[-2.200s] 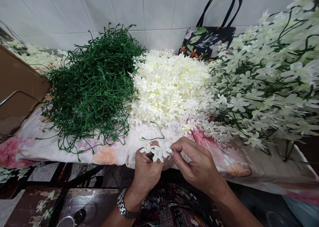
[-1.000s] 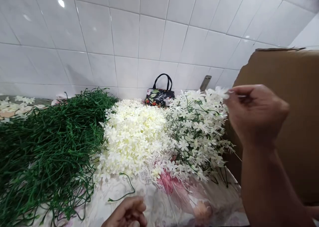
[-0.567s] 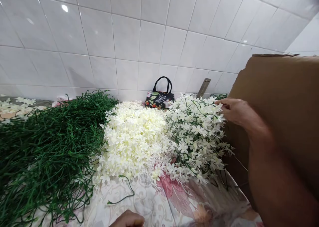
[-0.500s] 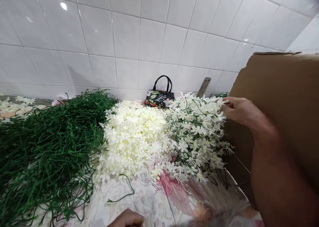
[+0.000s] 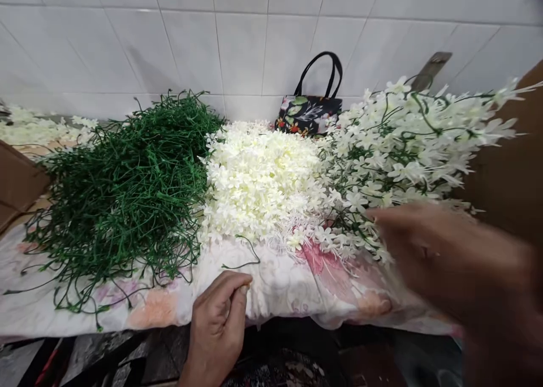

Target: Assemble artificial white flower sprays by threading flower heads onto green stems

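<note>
My left hand (image 5: 218,319) rests at the near edge of the floral cloth (image 5: 148,310), fingers curled in with thumb against forefinger and nothing showing in them. A loose green stem (image 5: 245,258) lies just beyond it. My right hand (image 5: 441,257) is smeared by motion, low in front of the heap of finished white flower sprays (image 5: 407,143); its fingers cannot be read. A mound of loose cream blossoms (image 5: 263,177) sits in the middle, with a tangle of bare green stems (image 5: 127,189) to its left.
A black floral handbag (image 5: 309,112) stands against the white tiled wall. A brown cardboard box (image 5: 517,160) rises at the right, and another cardboard piece (image 5: 17,183) lies at the left. More white flowers (image 5: 38,129) lie at the far left.
My right hand has dropped from the top of the spray heap down toward the table's near edge, moving fast. The view has tilted downward. My left hand stays at the cloth's edge.
</note>
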Tool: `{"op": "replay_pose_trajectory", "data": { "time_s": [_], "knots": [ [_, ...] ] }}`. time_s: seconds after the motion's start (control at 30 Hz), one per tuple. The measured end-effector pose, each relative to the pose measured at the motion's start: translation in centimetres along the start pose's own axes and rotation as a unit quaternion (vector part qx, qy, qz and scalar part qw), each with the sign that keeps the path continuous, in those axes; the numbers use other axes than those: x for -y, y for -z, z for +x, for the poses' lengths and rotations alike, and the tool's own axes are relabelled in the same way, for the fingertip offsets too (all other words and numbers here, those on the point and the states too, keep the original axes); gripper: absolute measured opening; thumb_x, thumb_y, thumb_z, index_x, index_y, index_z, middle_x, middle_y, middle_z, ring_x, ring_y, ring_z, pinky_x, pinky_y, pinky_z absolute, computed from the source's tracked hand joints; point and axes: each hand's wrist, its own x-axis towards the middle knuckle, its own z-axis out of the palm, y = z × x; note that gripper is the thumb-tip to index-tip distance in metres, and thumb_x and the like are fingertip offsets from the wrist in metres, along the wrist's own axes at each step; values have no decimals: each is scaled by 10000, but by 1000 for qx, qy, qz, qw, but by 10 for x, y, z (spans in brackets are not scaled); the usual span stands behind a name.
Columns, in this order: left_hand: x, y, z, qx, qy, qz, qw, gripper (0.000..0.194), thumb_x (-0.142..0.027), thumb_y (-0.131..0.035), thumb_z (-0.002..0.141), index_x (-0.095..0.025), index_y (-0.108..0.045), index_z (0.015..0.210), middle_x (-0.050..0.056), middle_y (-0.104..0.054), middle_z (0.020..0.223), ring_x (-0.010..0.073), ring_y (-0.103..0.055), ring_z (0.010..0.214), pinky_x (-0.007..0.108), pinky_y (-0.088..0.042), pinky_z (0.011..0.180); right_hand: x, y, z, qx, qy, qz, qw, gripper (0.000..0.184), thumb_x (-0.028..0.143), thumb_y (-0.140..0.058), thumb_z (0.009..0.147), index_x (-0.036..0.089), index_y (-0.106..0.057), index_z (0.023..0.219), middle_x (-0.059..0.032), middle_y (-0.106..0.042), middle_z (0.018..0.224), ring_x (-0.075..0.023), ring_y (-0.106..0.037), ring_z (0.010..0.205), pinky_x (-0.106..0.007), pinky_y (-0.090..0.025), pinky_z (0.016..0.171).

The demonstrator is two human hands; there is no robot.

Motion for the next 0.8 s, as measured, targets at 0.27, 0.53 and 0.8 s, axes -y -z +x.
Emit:
{"op": "replay_pose_trajectory", "data": {
  "time_s": [0.27, 0.53, 0.8],
  "knots": [
    [3, -8, 23, 29, -148, 375, 915, 218, -16, -463, 778, -161, -611, 710, 76, -618, 706, 222, -527, 688, 345, -414, 661, 25, -89, -40, 201, 121, -160, 959, 166, 125, -520, 834, 165, -561, 677, -72, -553, 684, -209, -488, 686, -336, -339, 645],
    [8, -8, 20, 34, -176, 381, 907, 317, 61, -420, 707, -188, -589, 611, 51, -541, 676, 197, -439, 644, 325, -312, 590, 22, -88, -49, 178, 98, -118, 972, 222, 109, -463, 858, 163, -579, 677, -51, -512, 651, -199, -464, 688, -321, -300, 657],
    [16, 11, 16, 46, -231, 354, 905, 335, 70, -421, 699, -175, -649, 719, 66, -555, 727, 196, -472, 686, 318, -349, 610, 33, -83, -50, 211, 137, -103, 963, 211, 94, -478, 846, 175, -555, 667, -44, -507, 674, -194, -431, 679, -326, -294, 698]
  ]
}}
